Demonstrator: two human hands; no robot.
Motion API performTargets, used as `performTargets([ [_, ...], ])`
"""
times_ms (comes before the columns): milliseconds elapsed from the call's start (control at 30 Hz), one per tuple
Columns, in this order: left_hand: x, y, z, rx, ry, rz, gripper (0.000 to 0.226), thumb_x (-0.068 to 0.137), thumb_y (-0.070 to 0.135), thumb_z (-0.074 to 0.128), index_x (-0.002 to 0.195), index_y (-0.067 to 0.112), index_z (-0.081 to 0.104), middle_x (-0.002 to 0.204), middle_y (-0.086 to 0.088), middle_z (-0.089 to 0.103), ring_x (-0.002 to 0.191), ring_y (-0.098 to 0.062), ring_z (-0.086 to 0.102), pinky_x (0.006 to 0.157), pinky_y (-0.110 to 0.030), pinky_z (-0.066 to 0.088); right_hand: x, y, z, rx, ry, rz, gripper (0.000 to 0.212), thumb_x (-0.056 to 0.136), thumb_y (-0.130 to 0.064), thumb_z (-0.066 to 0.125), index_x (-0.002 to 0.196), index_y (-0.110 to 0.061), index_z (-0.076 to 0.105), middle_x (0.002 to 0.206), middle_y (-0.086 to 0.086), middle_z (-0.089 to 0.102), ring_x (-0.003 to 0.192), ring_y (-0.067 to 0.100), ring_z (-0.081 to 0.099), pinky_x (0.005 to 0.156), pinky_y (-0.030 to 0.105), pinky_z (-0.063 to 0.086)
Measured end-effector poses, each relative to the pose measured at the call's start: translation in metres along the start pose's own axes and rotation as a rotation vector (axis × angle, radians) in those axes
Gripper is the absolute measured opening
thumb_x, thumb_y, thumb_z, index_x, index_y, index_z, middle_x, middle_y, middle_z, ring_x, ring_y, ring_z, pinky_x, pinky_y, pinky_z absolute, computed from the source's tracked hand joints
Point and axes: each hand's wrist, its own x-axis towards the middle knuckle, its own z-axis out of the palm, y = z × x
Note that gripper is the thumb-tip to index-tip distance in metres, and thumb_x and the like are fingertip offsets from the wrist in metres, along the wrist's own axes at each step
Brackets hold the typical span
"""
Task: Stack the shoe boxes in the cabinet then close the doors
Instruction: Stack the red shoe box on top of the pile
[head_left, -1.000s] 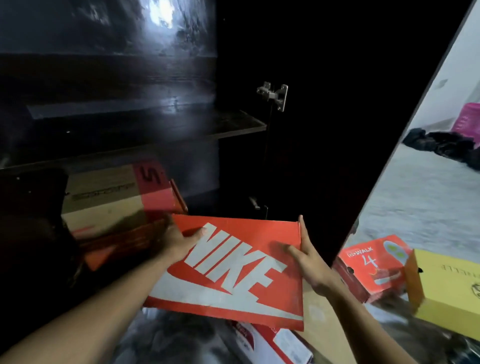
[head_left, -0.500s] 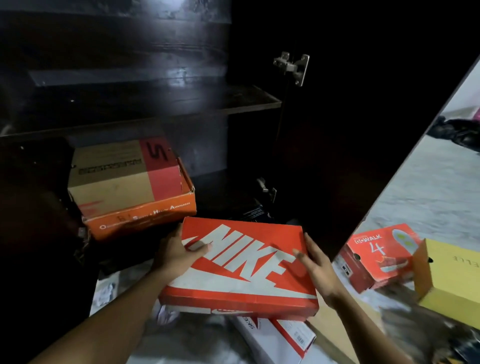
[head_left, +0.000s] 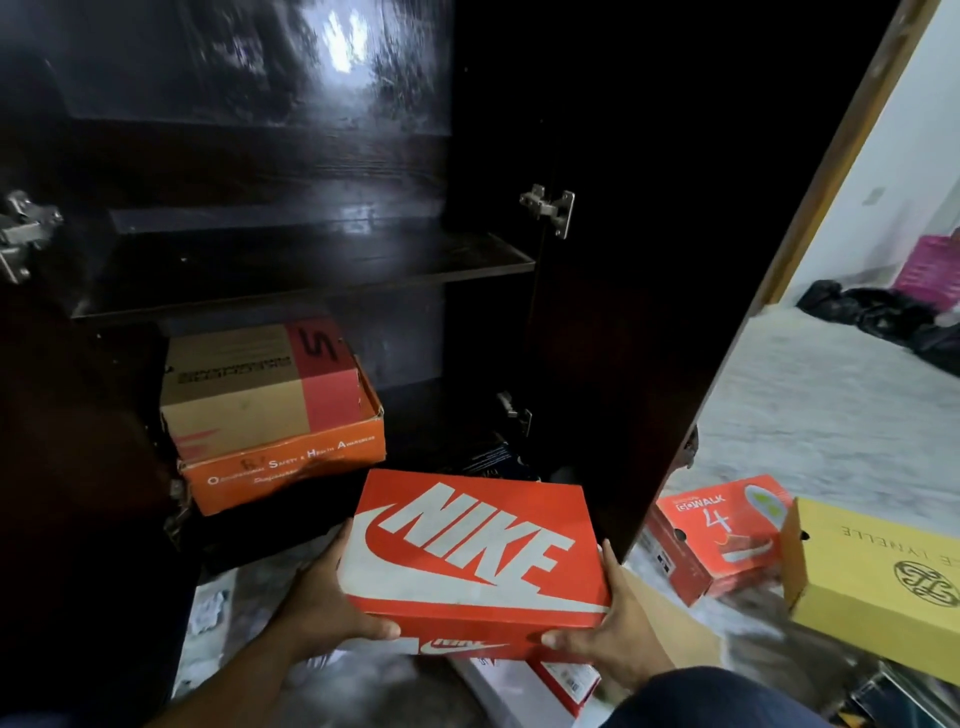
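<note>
Orange cardboard Nike shoe box (head_left: 467, 551), seen from the head camera, is held low at the mouth of a dark wooden cabinet (head_left: 311, 270), just outside its bottom compartment. The left hand (head_left: 332, 603) and right hand (head_left: 613, 634) clasp the box's two short ends, with thumbs hooked on the near side wall. Its long axis runs across the cabinet front, lid up, with the white "NIKE" lettering and swoosh facing the camera. Both hands sit equally close to the load. By the look of it, the move ahead is a straight push forward into the cabinet, where bare floor lies to the right of two boxes already inside. Those are a brown-and-red cardboard box (head_left: 249, 384) marked with a large "S", sitting in a shallow orange box (head_left: 285, 467) printed "Occupational Safety & Health Awareness". The cabinet's right-hand door (head_left: 649, 312) stands open. Outside the cabinet, beyond that door, wait a red shoe box (head_left: 717, 535) labelled "GOwalk 4" and a yellow shoe box (head_left: 872, 577) whose upside-down print reads "LYNELLE".
</note>
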Motion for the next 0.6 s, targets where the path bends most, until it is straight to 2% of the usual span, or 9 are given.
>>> performTargets([
  [67, 0.003, -0.001, -0.002, -0.007, 0.011, 0.003, 0.130, 0.033, 0.045, 0.103, 0.143, 0.046, 0.035, 0.126, 0.017, 0.064, 0.115, -0.013, 0.063, 0.086, -0.033, 0.060, 0.001, -0.002, 0.003, 0.070, 0.011, -0.020, 0.100, 0.053, -0.007, 0.096, 0.125, -0.039, 0.034, 0.123, -0.001, 0.062, 0.115, 0.005, 0.065, 0.089, 0.030, 0.056],
  [133, 0.006, 0.005, -0.004, -0.043, 0.033, 0.032, 0.122, 0.036, 0.041, 0.103, 0.139, 0.048, 0.039, 0.123, 0.017, 0.067, 0.115, -0.012, 0.064, 0.087, -0.034, 0.060, 0.006, -0.004, 0.005, 0.163, 0.040, 0.002, 0.106, 0.044, -0.014, 0.097, 0.127, -0.038, 0.035, 0.122, 0.000, 0.060, 0.107, 0.006, 0.069, 0.080, 0.025, 0.058],
  [167, 0.009, 0.011, -0.007, -0.056, 0.049, 0.049, 0.120, 0.037, 0.040, 0.103, 0.139, 0.048, 0.039, 0.121, 0.018, 0.067, 0.114, -0.011, 0.065, 0.087, -0.033, 0.059, 0.010, -0.007, 0.003, 0.180, 0.043, 0.022, 0.118, 0.041, -0.015, 0.098, 0.136, -0.037, 0.031, 0.122, -0.001, 0.060, 0.104, 0.008, 0.070, 0.078, 0.024, 0.059],
  [233, 0.013, 0.027, -0.014, -0.066, 0.088, 0.088, 0.114, 0.042, 0.036, 0.102, 0.136, 0.051, 0.041, 0.118, 0.023, 0.067, 0.112, -0.004, 0.064, 0.084, -0.024, 0.058, 0.021, -0.015, -0.003, 0.166, 0.036, 0.031, 0.150, 0.035, -0.021, 0.103, 0.155, -0.031, 0.013, 0.128, 0.000, 0.056, 0.109, 0.014, 0.066, 0.082, 0.027, 0.059],
  [300, 0.018, 0.047, -0.024, -0.059, 0.143, 0.141, 0.105, 0.047, 0.027, 0.101, 0.128, 0.055, 0.041, 0.114, 0.033, 0.064, 0.109, 0.007, 0.061, 0.079, -0.014, 0.055, 0.038, -0.031, -0.012, 0.132, 0.048, 0.011, 0.163, 0.031, -0.031, 0.104, 0.158, -0.033, 0.003, 0.131, 0.001, 0.055, 0.113, 0.018, 0.064, 0.084, 0.030, 0.059],
  [367, 0.024, 0.068, -0.038, -0.070, 0.218, 0.171, 0.100, 0.049, 0.019, 0.100, 0.119, 0.058, 0.042, 0.108, 0.038, 0.064, 0.103, 0.013, 0.061, 0.076, -0.011, 0.054, 0.057, -0.059, -0.020, 0.086, 0.052, -0.039, 0.159, 0.035, -0.034, 0.103, 0.159, -0.033, 0.003, 0.130, -0.002, 0.056, 0.113, 0.016, 0.064, 0.083, 0.027, 0.059],
  [433, 0.030, 0.087, -0.055, -0.088, 0.298, 0.196, 0.097, 0.047, 0.013, 0.100, 0.114, 0.058, 0.044, 0.099, 0.036, 0.068, 0.097, 0.013, 0.064, 0.073, -0.010, 0.054, 0.074, -0.092, -0.024, 0.035, 0.036, -0.110, 0.143, 0.048, -0.024, 0.101, 0.158, -0.030, 0.009, 0.127, -0.004, 0.059, 0.109, 0.012, 0.067, 0.078, 0.022, 0.059],
  [533, 0.037, 0.106, -0.087, -0.116, 0.394, 0.222, 0.093, 0.043, 0.012, 0.100, 0.110, 0.054, 0.051, 0.093, 0.029, 0.071, 0.091, 0.011, 0.066, 0.072, -0.009, 0.053, 0.098, -0.141, -0.020, -0.040, 0.014, -0.211, 0.105, 0.058, -0.005, 0.094, 0.144, -0.023, 0.038, 0.118, -0.001, 0.067, 0.099, 0.006, 0.071, 0.073, 0.017, 0.058],
  [600, 0.039, 0.109, -0.108, -0.142, 0.428, 0.216, 0.090, 0.045, 0.010, 0.099, 0.111, 0.050, 0.053, 0.089, 0.028, 0.072, 0.085, 0.011, 0.067, 0.071, -0.009, 0.054, 0.116, -0.165, -0.012, -0.097, 0.011, -0.251, 0.092, 0.056, -0.013, 0.097, 0.131, -0.029, 0.048, 0.114, -0.004, 0.070, 0.098, 0.005, 0.071, 0.078, 0.022, 0.059],
])
